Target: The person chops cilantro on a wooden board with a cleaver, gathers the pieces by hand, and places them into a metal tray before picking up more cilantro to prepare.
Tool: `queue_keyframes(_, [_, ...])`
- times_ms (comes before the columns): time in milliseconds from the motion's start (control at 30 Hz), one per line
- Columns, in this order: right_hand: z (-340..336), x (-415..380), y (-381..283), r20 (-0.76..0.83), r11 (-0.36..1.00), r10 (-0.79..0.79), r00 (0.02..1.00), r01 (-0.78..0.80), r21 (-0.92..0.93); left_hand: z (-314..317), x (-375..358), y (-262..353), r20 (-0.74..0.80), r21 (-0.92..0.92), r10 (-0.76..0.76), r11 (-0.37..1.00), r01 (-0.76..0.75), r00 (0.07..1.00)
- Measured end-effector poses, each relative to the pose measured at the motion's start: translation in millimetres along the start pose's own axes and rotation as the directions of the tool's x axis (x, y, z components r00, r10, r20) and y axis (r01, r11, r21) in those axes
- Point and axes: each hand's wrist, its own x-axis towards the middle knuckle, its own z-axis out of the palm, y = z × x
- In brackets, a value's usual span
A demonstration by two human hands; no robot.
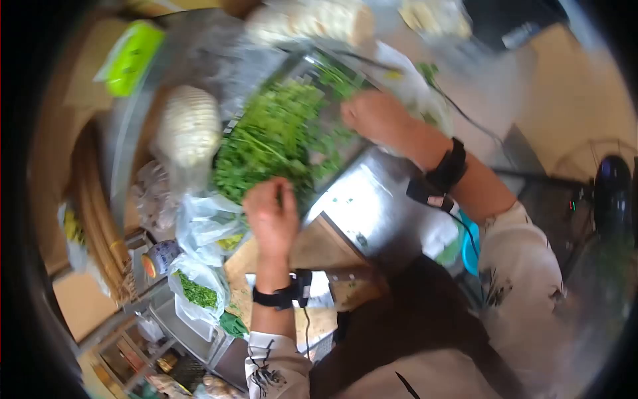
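Observation:
A heap of leafy green herbs, which look like cilantro (266,136), fills much of a metal tray (297,66). My left hand (269,211) is at the heap's near edge with its fingers curled in; what they hold, if anything, is hidden. Over the tray's right side is my right hand (369,114), closed and slightly blurred, its contents not visible. Loose sprigs lie in the tray between the two hands. Below my left hand, a knife with a wide blade (321,290) and a dark riveted handle rests on a wooden cutting board (249,263).
Left of the tray stand a bagged stack of pale round pieces (191,126) and a white plastic bag (207,223). Chopped greens (197,290) sit in another bag, beside a can (161,257). More pale stacks (312,23) lie behind. Wet metal counter (359,199) shows on the right.

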Motion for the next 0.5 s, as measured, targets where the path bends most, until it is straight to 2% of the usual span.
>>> queue_keyframes(33, [-14, -8, -1, -0.068, 0.970, 0.022, 0.997, -0.004, 0.244, -5, -2, 0, -0.004, -0.021, 0.043, 0.999, -0.044, 0.999])
queue_keyframes(67, [-27, -17, 0, -0.047, 0.920, 0.076, 0.996, -0.052, 0.389, -6, -6, 1, -0.032, -0.023, 0.049, 0.998, -0.050, 0.998])
queue_keyframes(100, [-35, -31, 3, -0.030, 0.849, 0.140, 0.990, -0.105, 0.518, -6, -10, -2, 0.002, -0.045, 0.024, 0.999, -0.024, 1.000])
queue_keyframes(133, [-38, -50, 8, -0.221, 0.911, 0.103, 0.970, -0.003, 0.413, -6, -12, -5, 0.019, -0.060, 0.065, 0.996, -0.063, 0.998])
queue_keyframes(167, [-45, -70, 14, -0.397, 0.961, 0.020, 0.917, 0.092, 0.262, -5, -13, -7, 0.045, -0.080, 0.039, 0.996, -0.036, 0.998])
queue_keyframes(267, [-93, -158, -10, -0.137, 0.772, 0.365, 0.921, -0.218, 0.597, 0, -16, -15, 0.021, -0.175, 0.002, 0.985, 0.002, 1.000])
queue_keyframes(333, [-96, -219, -20, 0.071, 0.447, 0.586, 0.807, -0.394, 0.803, 2, -18, -18, 0.009, -0.226, -0.006, 0.974, 0.008, 1.000])
queue_keyframes(400, [-68, -287, -15, 0.133, 0.342, 0.653, 0.746, -0.447, 0.827, 5, -20, -15, -0.007, -0.302, -0.060, 0.952, 0.055, 0.998])
queue_keyframes(433, [-45, -327, -9, 0.183, 0.244, 0.685, 0.705, -0.459, 0.855, 8, -22, -16, -0.016, -0.331, -0.055, 0.943, 0.046, 0.998])
queue_keyframes(467, [-25, -364, -12, 0.225, 0.167, 0.755, 0.616, -0.513, 0.842, 11, -25, -19, -0.030, -0.357, -0.045, 0.933, 0.031, 0.999])
queue_keyframes(500, [-3, -399, -14, 0.262, 0.059, 0.840, 0.474, -0.561, 0.826, 12, -28, -18, -0.039, -0.379, -0.038, 0.925, 0.021, 0.999])
